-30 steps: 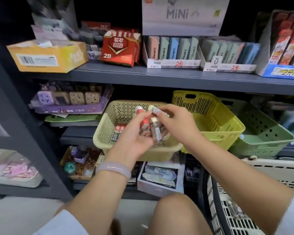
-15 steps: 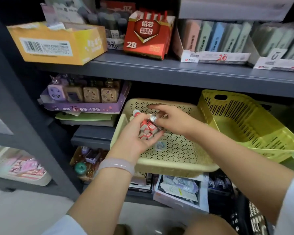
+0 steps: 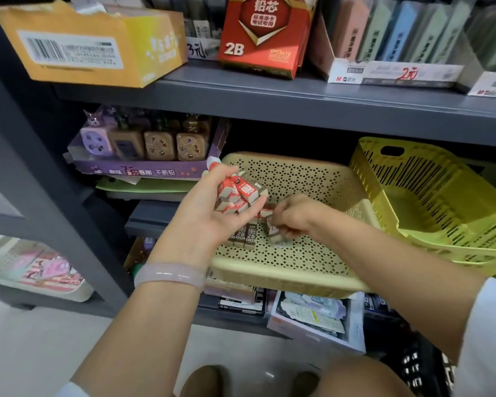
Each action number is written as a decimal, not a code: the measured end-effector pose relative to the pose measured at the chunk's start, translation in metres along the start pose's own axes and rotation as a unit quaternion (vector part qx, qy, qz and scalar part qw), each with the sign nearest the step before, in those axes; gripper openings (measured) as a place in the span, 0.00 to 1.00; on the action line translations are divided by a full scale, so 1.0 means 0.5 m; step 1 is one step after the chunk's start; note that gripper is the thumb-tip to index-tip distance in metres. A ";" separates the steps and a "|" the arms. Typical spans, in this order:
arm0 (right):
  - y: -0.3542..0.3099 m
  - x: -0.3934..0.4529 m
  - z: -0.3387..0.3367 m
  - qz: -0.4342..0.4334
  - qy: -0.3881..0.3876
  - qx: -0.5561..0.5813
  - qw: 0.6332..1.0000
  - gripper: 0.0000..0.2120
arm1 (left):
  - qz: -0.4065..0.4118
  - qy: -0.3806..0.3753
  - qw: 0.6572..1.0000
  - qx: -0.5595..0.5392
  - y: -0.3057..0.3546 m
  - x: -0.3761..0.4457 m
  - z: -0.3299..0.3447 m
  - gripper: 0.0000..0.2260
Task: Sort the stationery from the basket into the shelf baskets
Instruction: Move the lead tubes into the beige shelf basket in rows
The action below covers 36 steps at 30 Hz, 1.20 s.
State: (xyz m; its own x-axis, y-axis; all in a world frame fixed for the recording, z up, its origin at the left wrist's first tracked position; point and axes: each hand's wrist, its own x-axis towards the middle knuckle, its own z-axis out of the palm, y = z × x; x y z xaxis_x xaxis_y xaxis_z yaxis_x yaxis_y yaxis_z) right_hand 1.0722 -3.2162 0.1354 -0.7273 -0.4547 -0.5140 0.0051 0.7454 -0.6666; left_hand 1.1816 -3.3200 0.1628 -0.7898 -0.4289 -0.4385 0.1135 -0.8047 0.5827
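Both hands (image 3: 204, 213) (image 3: 291, 217) — lead boxes (image 3: 238, 194) — beige basket (image 3: 298, 270)

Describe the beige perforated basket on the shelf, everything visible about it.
The beige basket looks like plastic, rectangular, shallow, with rounded rim and small holes across floor and walls. It sits on the dark shelf, tilted forward, beside the yellow-green basket. Several small 2B boxes lie in it. The right hand reaches inside with one; the left hand hovers above, gripping a bunch.

Left hand (image 3: 209, 207) cupped, palm up, fingers curled — right hand (image 3: 291, 217) pinching, palm down
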 end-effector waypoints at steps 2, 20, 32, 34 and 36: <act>0.001 0.005 0.018 0.017 -0.021 -0.022 0.999 0.11 | 0.014 -0.006 1.000 -0.002 0.006 -0.002 -0.002 0.07; -0.014 -0.017 -0.007 -0.148 0.046 0.141 0.978 0.09 | 0.004 0.004 1.000 0.025 0.002 -0.008 -0.006 0.06; -0.039 -0.013 -0.038 -0.239 0.014 0.164 0.957 0.04 | 0.019 0.012 0.998 0.055 -0.011 -0.006 0.006 0.06; -0.028 0.000 -0.045 -0.185 0.064 0.169 0.966 0.03 | 0.026 0.021 0.999 0.037 -0.007 -0.004 0.006 0.07; -0.013 0.009 -0.044 -0.118 0.069 0.028 0.990 0.04 | 0.029 0.019 0.999 0.026 -0.003 -0.002 0.005 0.06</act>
State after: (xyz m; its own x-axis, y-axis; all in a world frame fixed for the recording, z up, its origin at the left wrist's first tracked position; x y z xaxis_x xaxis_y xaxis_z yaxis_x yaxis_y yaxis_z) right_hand 1.0539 -3.2125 0.1492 -0.8002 -0.5387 -0.2636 -0.1406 0.5958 -0.7908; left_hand 1.1807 -3.3173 0.1642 -0.7598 -0.4904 -0.4269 0.1271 -0.7559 0.6422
